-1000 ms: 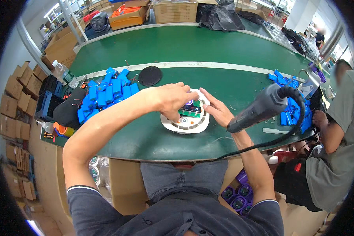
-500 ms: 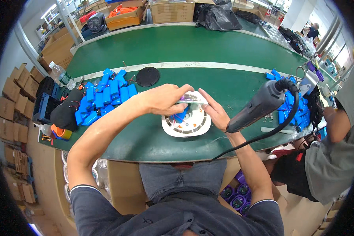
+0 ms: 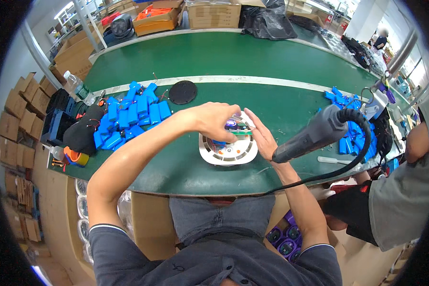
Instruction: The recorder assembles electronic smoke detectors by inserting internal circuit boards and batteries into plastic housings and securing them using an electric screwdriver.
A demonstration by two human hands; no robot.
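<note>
A white round plastic housing [image 3: 229, 158] lies open side up at the front middle of the green table. Above its far part, a green circuit board [image 3: 239, 132] with a violet-blue spot is tilted between the thumb and fingers of my left hand [image 3: 218, 121]. My right hand [image 3: 263, 138] rests along the housing's right side, fingers stretched out. A blue battery pack [image 3: 218, 142] partly shows inside the housing, below my left hand. A dark grey corded power tool [image 3: 312, 134] overlaps my right wrist; whether it touches the wrist, I cannot tell.
Blue battery packs [image 3: 131, 114] are heaped at left, with a black disc [image 3: 182, 92] beside them. More packs [image 3: 350, 136] lie at right. A plastic bottle [image 3: 78, 88] and tape rolls [image 3: 75, 156] stand far left. Another person [image 3: 400, 190] is close on the right.
My left hand has shifted slightly right and turned the circuit board, so more of its face and the violet-blue spot show. My right hand stays beside the housing.
</note>
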